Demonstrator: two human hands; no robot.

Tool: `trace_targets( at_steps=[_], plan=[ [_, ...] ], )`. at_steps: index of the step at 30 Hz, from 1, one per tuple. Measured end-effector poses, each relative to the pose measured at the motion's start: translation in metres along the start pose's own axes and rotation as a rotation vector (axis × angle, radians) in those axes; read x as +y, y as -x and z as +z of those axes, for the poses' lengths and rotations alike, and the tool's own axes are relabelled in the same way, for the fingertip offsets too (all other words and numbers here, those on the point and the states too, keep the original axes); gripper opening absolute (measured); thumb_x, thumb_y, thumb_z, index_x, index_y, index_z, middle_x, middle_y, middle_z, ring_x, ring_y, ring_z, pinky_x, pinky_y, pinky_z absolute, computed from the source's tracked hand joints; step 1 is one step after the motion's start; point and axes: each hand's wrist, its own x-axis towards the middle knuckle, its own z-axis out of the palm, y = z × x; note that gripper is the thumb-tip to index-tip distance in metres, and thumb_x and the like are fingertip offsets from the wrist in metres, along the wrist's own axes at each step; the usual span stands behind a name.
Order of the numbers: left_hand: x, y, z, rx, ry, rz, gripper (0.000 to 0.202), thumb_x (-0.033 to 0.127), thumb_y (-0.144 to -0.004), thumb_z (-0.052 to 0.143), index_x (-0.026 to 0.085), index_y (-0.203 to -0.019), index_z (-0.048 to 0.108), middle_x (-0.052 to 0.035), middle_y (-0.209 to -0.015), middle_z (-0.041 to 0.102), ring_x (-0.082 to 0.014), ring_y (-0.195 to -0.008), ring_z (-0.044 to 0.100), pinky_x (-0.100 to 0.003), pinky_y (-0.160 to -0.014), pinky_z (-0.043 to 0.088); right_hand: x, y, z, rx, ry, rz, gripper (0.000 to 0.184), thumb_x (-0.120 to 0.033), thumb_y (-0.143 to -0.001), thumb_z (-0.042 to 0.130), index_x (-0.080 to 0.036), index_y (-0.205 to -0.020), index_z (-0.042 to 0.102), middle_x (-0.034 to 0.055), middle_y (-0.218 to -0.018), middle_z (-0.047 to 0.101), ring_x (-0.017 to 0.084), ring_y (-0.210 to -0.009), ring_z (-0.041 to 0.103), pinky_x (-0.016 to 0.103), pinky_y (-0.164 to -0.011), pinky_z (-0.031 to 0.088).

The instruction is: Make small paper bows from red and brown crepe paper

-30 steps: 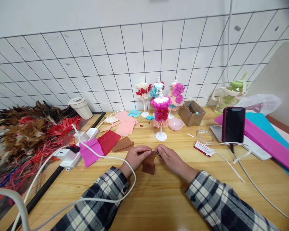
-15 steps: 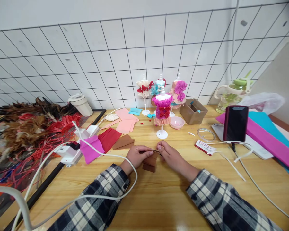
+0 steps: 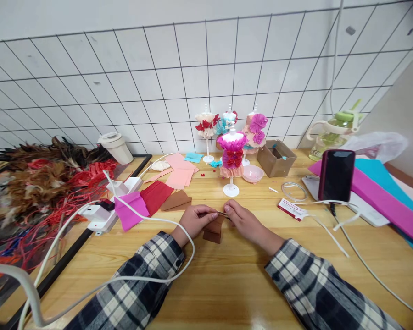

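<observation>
My left hand (image 3: pixel 194 224) pinches a piece of brown crepe paper (image 3: pixel 212 234) between thumb and fingers, and its folded lower part hangs below the hand. At the paper's upper edge my right hand (image 3: pixel 245 224) is closed, with thumb and forefinger pressed together on that edge. Its other fingers are curled under and partly hidden. Beyond the hands stands a small white dress form (image 3: pixel 231 189) in a magenta, red and peach paper dress (image 3: pixel 232 158). Another brown paper piece (image 3: pixel 176 200) lies left of my hands, beside red paper (image 3: pixel 156 198) and magenta paper (image 3: pixel 131 211).
A white cable (image 3: pixel 189 266) loops over my left forearm from a power strip (image 3: pixel 101 224). More dressed forms (image 3: pixel 207 123), a pink bowl (image 3: pixel 253 174) and a cardboard box (image 3: pixel 276 158) stand at the back. A phone (image 3: pixel 336 176) leans at right; feathers (image 3: pixel 48 174) lie left.
Both hands stay almost in place on the brown crepe paper. The right thumb and forefinger have shifted slightly along its upper edge. The camera view has moved a little.
</observation>
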Motion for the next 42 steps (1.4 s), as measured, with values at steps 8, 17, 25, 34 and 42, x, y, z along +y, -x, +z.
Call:
trace_targets(
  at_steps=[8,17,25,34,42],
  plan=[
    [-0.0008,-0.0014,-0.0004,0.021,-0.007,0.038,0.025,0.036,-0.073,0.069,0.014,-0.081,0.074,-0.008,-0.082,0.072,-0.0184,-0.078,0.065,-0.027,-0.072,0.051,-0.0018,0.0001,-0.005,-0.007,0.061,0.026,0.03,-0.048,-0.095,0.026,-0.024,-0.09,0.043,-0.002,-0.07,0.052,0.014,-0.064,0.049,0.026,-0.062,0.035],
    [0.0021,0.0003,0.0033,0.007,0.033,0.005,0.027,0.037,-0.069,0.073,0.013,-0.08,0.073,-0.0086,-0.082,0.073,-0.0182,-0.076,0.065,-0.027,-0.072,0.051,-0.0018,0.0001,-0.0042,-0.012,0.091,0.016,0.029,-0.047,-0.094,0.027,-0.024,-0.091,0.043,-0.0014,-0.072,0.053,0.015,-0.067,0.05,0.026,-0.063,0.035],
    [0.0017,0.0006,0.0022,-0.013,0.024,0.02,0.026,0.036,-0.068,0.073,0.014,-0.081,0.074,-0.008,-0.084,0.073,-0.018,-0.077,0.066,-0.027,-0.073,0.051,0.0043,0.0006,-0.0041,-0.055,0.02,-0.013,0.032,-0.05,-0.095,0.025,-0.024,-0.089,0.043,-0.0032,-0.068,0.049,0.015,-0.066,0.049,0.026,-0.063,0.036],
    [0.0045,0.0018,0.004,-0.018,-0.037,0.054,0.022,0.034,-0.069,0.073,0.014,-0.078,0.074,-0.0073,-0.081,0.073,-0.0174,-0.076,0.066,-0.026,-0.071,0.051,0.001,0.0015,-0.0045,-0.056,0.04,-0.018,0.031,-0.048,-0.095,0.024,-0.024,-0.088,0.043,-0.0027,-0.069,0.05,0.015,-0.065,0.049,0.027,-0.064,0.037],
    [0.0039,0.0011,0.0034,-0.017,-0.053,0.065,0.025,0.037,-0.069,0.072,0.014,-0.079,0.075,-0.0073,-0.081,0.073,-0.0172,-0.075,0.066,-0.026,-0.071,0.051,-0.0004,0.0013,-0.0056,-0.06,0.063,-0.012,0.031,-0.047,-0.095,0.024,-0.024,-0.089,0.043,-0.0032,-0.068,0.051,0.015,-0.065,0.05,0.027,-0.064,0.037]
  ],
)
